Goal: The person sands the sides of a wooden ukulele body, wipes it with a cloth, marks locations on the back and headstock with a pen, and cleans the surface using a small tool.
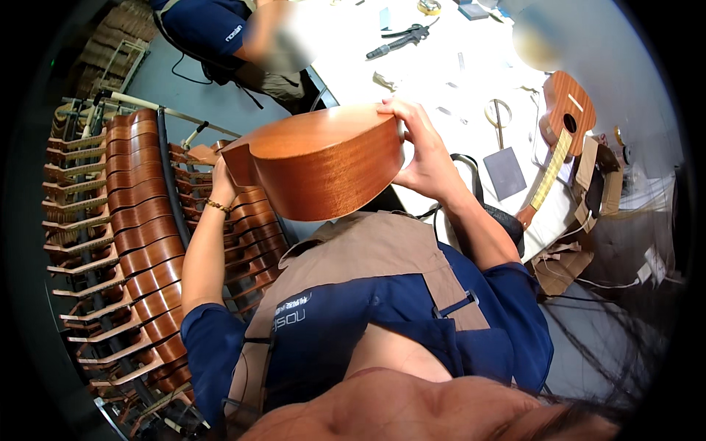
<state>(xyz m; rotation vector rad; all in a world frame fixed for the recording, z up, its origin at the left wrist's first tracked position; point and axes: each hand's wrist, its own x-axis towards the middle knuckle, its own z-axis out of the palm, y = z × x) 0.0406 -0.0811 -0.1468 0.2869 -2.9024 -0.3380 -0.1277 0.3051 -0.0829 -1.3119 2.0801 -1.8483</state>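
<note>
Reddish-brown wooden instrument body (pixel 327 173) held above tan apron (pixel 368 246), near white surface (pixel 471 140). I see right hand (pixel 430 162), fingers gripping rounded end; left hand (pixel 223 185) grips opposite end. Surface carries small brown ukulele (pixel 570 110), dark-grey rectangular pad (pixel 504 173). Glossy brown instruments (pixel 143 220) racked left.
</note>
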